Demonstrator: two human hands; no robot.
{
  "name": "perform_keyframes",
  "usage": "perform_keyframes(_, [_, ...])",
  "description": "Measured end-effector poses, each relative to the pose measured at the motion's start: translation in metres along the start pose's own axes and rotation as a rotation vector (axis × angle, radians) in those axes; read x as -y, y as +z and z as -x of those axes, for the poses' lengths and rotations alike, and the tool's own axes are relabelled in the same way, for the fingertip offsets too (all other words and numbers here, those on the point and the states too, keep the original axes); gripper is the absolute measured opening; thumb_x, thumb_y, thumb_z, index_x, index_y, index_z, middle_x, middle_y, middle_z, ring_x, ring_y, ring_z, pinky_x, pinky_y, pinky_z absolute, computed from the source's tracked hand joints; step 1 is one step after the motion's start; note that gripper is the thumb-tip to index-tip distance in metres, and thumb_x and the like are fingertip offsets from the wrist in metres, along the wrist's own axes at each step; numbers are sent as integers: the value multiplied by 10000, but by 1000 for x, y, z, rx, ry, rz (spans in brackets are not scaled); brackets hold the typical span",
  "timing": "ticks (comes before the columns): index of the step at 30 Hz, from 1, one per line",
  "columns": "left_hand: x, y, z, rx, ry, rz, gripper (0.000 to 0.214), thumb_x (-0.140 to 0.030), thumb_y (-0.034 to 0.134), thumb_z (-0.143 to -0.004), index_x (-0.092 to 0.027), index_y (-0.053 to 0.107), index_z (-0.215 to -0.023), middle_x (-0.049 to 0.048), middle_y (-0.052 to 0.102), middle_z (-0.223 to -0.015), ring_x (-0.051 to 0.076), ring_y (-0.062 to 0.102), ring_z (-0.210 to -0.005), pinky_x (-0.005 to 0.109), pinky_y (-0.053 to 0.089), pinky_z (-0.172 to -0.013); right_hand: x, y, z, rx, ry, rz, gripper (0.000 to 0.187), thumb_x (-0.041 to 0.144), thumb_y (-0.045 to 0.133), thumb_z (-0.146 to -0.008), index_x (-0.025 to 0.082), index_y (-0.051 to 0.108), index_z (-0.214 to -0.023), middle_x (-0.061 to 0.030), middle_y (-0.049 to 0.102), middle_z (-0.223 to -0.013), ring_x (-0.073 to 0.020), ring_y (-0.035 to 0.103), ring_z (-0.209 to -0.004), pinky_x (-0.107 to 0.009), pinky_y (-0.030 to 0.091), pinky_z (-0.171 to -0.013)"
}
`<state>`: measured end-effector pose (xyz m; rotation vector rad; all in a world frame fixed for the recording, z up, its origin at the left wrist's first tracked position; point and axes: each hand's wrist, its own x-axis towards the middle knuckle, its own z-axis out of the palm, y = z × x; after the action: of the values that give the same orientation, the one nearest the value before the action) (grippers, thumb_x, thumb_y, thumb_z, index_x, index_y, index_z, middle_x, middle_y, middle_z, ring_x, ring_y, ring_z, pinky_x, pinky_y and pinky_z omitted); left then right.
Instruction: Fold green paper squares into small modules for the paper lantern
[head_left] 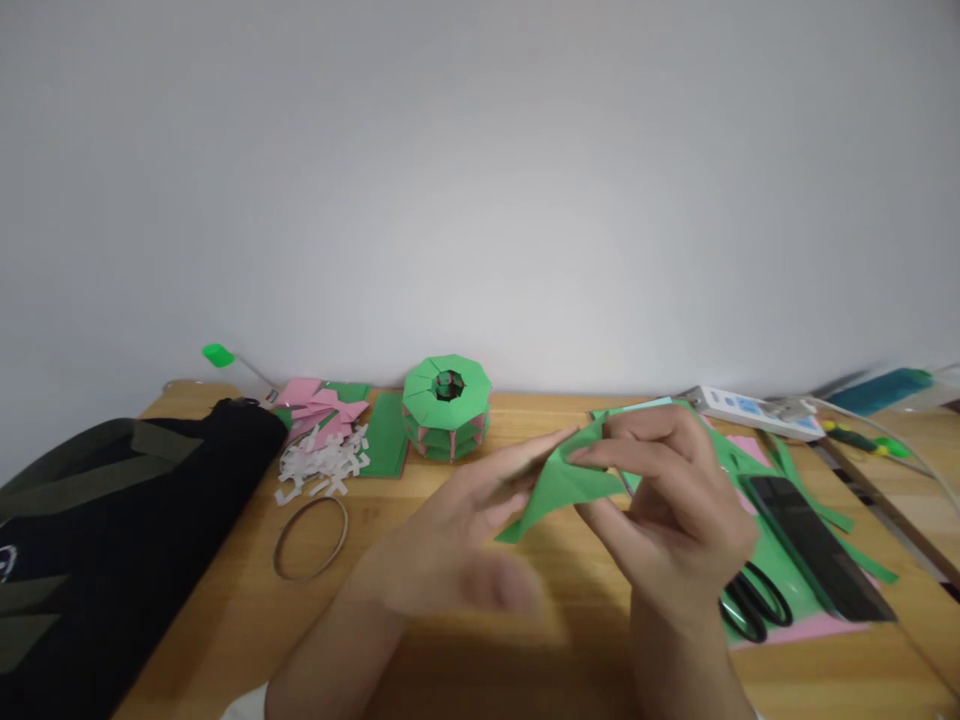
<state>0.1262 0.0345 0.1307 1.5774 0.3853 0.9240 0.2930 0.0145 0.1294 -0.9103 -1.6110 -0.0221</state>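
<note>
A folded piece of green paper (566, 482) is held above the wooden table (480, 640) between both hands. My right hand (671, 500) pinches its upper right edge with thumb and fingers. My left hand (461, 545) is blurred by motion; its stretched fingers lie under and along the paper's left side. Behind them stands a round green folded-paper ring (447, 405) with pink showing in its gaps.
A black bag (105, 540) lies at the left. Near it are pink folded pieces (322, 408), white paper scraps (324, 465) and a thin ring (311, 538). At the right lie scissors (754, 603), a black ruler (817, 558), green and pink sheets, a white power strip (757, 412).
</note>
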Motion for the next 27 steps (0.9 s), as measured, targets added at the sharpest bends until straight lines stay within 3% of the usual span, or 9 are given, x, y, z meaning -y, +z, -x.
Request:
perform_keyframes(3, [5,-1,-2,-107,-75,48,408,-241,277,-1018,-267,613,-1249,23,652,-1273,178,607,-1183,355,555,-960,1,-1,-3,67,-33,25,240,36,648,-734,224,665,-883,-14,524,-794,-149,556,-712,-279,467,-552])
perform_keyframes(6, [7,2,-4,-239,-123,47,308,-253,417,-985,-237,657,-1179,31,674,-1241,183,626,-1159,341,542,-972,2,1,-6,135,-71,93,212,50,652,-768,204,649,-913,-24,554,-829,-148,575,-764,-282,498,-612])
perform_keyframes(9, [1,4,-7,-304,-164,99,257,-275,541,-928,-241,693,-1133,27,703,-1194,196,644,-1136,308,554,-942,1,4,-6,162,-88,92,355,34,635,-783,199,604,-1096,-38,632,-915,-150,597,-812,-295,528,-683])
perform_keyframes(12, [-7,5,-11,-380,-242,220,213,-199,596,-876,-241,748,-1018,11,745,-1094,226,654,-1118,300,581,-878,-2,7,-1,116,-37,24,555,-13,602,-780,224,503,-1272,-38,658,-1002,-151,612,-850,-307,545,-735])
perform_keyframes(16, [-12,5,-14,-425,-295,302,229,-132,614,-831,-268,774,-923,-9,754,-1057,264,589,-1210,326,584,-860,-4,8,4,45,25,-25,659,-48,599,-773,268,452,-1332,-42,632,-1038,-169,622,-890,-351,545,-775])
perform_keyframes(19, [-13,5,-15,-394,-276,307,254,-102,626,-811,-267,774,-936,-9,751,-1062,270,574,-1227,342,576,-876,-1,6,0,47,-9,50,586,-41,612,-775,239,510,-1279,-42,627,-958,-175,607,-856,-347,538,-745])
perform_keyframes(22, [-14,5,-15,-349,-259,392,301,-44,661,-748,-277,784,-894,-28,763,-1015,242,655,-1114,324,568,-894,2,5,-5,53,-60,155,459,-16,623,-784,220,594,-1177,-47,581,-916,-174,586,-834,-326,534,-701])
perform_keyframes(27, [-8,5,-12,-351,-237,438,291,-65,686,-744,-288,786,-903,-25,754,-1055,235,674,-1071,308,568,-889,5,3,-5,46,-55,141,305,25,660,-785,210,652,-1028,-44,510,-932,-157,572,-816,-308,533,-656])
